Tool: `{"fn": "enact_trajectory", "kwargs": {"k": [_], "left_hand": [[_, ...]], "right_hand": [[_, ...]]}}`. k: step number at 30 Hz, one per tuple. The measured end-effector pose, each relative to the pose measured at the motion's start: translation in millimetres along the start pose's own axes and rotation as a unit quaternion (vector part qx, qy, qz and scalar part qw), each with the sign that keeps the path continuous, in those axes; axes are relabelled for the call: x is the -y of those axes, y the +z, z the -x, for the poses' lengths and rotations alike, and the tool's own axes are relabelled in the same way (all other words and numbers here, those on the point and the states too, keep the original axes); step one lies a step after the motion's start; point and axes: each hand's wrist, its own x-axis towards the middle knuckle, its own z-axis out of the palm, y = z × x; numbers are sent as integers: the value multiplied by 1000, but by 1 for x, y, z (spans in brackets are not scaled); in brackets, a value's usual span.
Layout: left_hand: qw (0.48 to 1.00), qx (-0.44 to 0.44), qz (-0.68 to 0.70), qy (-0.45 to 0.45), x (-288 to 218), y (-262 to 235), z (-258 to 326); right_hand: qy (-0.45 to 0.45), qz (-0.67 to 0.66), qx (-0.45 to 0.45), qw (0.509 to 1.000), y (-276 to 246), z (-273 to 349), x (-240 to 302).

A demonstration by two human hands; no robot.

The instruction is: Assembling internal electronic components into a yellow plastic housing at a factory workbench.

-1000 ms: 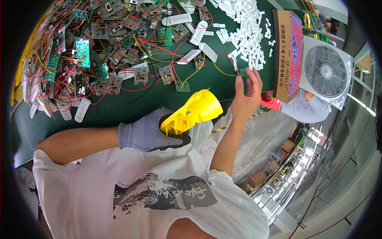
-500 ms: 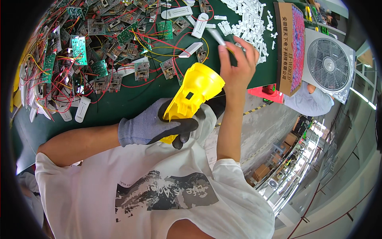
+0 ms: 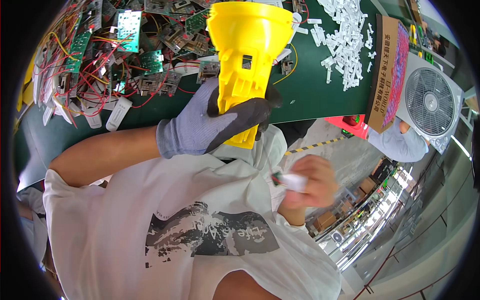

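Observation:
My left hand, in a grey glove with black fingers, is closed round the narrow part of a yellow plastic flashlight housing. The housing's wide round end points away from me, and a small square opening shows in its side. My bare right hand is smeared by motion near the right side of my shirt. Between its fingers is a white piece with a small green part and a thin wire at its end. What the white piece is exactly is too blurred to tell.
Circuit boards tangled with red and yellow wires cover the table's left side. Small white plastic parts lie piled at the right, beside a cardboard box. A grey fan stands beyond it, near another person's sleeve.
My right hand has come back from over the table towards my body with the white piece. The yellow housing has moved up and away, and now stands more upright in the view.

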Motion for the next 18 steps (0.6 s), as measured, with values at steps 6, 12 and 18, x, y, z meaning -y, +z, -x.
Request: {"fn": "enact_trajectory", "kwargs": {"k": [6,12,18], "left_hand": [[1000,-29,-6,3,3,-2,-4],[1000,16,18,-18,14,-16,-9],[999,-4,54,-2,20,-17,-3]], "right_hand": [[44,-102,123,986,14,28,0],[182,-136,-30,973,24,51,-4],[446,-334,-189,809,20,80,12]]}}
